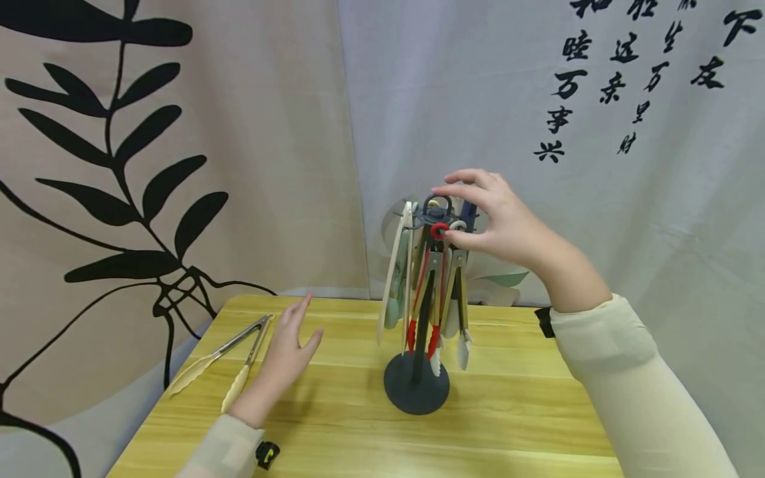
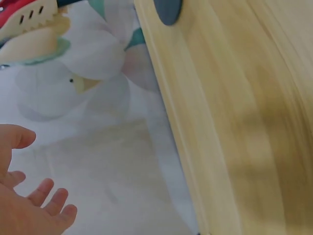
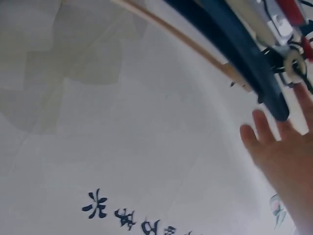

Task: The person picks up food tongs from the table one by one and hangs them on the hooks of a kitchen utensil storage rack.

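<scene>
A dark utensil rack (image 1: 416, 384) stands on the wooden table, with several kitchen tools hung around its top. My right hand (image 1: 508, 222) is at the top of the rack with fingers spread, its thumb right by the red ring (image 1: 439, 230) of the red-tipped tongs (image 1: 433, 342). In the right wrist view, a dark blue handle (image 3: 239, 49) overlaps those fingers. My left hand (image 1: 285, 355) hovers over the left of the table, fingers extended and holding nothing. Beside it lie cream-tipped metal tongs (image 1: 236, 341), spread apart.
The wooden table (image 1: 508, 411) ends at the back against a curtain (image 1: 287, 166) printed with black leaves and characters. A cream slotted turner (image 2: 30, 18) hangs at the upper left of the left wrist view.
</scene>
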The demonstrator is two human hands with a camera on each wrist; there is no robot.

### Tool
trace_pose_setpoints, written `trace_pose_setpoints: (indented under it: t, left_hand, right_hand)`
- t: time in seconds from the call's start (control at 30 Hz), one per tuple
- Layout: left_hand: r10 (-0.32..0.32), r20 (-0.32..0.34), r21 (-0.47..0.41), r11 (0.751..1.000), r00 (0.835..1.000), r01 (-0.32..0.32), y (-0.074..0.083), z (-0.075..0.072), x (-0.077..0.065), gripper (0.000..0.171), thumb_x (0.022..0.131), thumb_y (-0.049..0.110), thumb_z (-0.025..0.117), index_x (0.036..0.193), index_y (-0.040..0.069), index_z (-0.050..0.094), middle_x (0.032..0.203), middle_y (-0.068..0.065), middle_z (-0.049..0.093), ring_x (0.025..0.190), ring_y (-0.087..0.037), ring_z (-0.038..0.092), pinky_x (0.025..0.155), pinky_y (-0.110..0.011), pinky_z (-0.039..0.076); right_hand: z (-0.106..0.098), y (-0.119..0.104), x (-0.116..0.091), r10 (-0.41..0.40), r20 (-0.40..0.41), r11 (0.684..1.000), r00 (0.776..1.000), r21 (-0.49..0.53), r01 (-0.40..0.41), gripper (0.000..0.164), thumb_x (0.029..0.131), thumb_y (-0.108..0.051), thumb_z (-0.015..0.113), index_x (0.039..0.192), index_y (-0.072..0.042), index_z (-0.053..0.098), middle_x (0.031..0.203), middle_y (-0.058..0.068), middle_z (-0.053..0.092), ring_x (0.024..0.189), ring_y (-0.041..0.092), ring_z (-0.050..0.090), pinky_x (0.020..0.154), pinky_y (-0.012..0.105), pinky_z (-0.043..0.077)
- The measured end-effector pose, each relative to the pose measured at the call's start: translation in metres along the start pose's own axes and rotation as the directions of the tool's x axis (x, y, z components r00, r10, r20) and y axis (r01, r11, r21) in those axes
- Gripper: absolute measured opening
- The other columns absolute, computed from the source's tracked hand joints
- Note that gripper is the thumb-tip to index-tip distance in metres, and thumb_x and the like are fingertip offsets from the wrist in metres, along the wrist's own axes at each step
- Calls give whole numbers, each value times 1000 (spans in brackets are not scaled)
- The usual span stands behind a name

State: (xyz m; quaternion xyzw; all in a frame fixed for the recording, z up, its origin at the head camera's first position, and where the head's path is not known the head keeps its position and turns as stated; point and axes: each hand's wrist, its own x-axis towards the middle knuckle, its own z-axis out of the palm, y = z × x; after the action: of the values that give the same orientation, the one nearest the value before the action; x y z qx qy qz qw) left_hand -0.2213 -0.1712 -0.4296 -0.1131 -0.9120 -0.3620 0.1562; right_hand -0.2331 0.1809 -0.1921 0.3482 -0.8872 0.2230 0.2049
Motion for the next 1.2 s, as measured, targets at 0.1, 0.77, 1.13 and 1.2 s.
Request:
trace_pose_setpoints:
  t: [0.1, 0.77, 1.13, 1.2]
  left_hand:
    - [-18, 11, 19, 1000, 1000, 18, -10, -2, -1, 74, 92, 23, 61, 153, 23, 18, 146, -17, 32, 129, -41, 38, 103, -58, 35]
    - [-250, 118, 272, 939, 961, 211, -83, -9, -12, 82, 89, 22, 61, 150, -1, 12, 145, -37, 21, 128, -60, 21, 99, -71, 26]
    - [-397, 116, 328, 881, 910, 342, -111, -14, -16, 80, 90, 25, 60, 149, -5, 14, 145, -40, 14, 129, -62, 14, 97, -73, 23]
    - [-401, 116, 331, 878, 909, 346, -116, -14, -17, 80, 90, 26, 59, 149, -5, 15, 144, -41, 14, 129, -62, 14, 96, -74, 23]
  right_hand:
    - [-3, 6, 2, 5, 44, 996, 999, 92, -9, 55, 83, -18, 71, 134, -24, 53, 143, 0, 42, 133, 24, 35, 106, 52, 30]
    - [2, 19, 6, 31, 139, 967, 990, 248, -65, 54, 88, -23, 67, 137, -34, 48, 140, -4, 45, 131, 18, 38, 106, 48, 35]
    - [3, 21, 4, 61, 113, 961, 992, 260, -89, 55, 87, -21, 68, 137, -32, 49, 122, -4, 54, 106, 14, 45, 85, 37, 39]
    - [4, 21, 4, 57, 106, 961, 993, 264, -84, 55, 87, -19, 68, 137, -31, 49, 119, -4, 55, 104, 13, 45, 83, 34, 39]
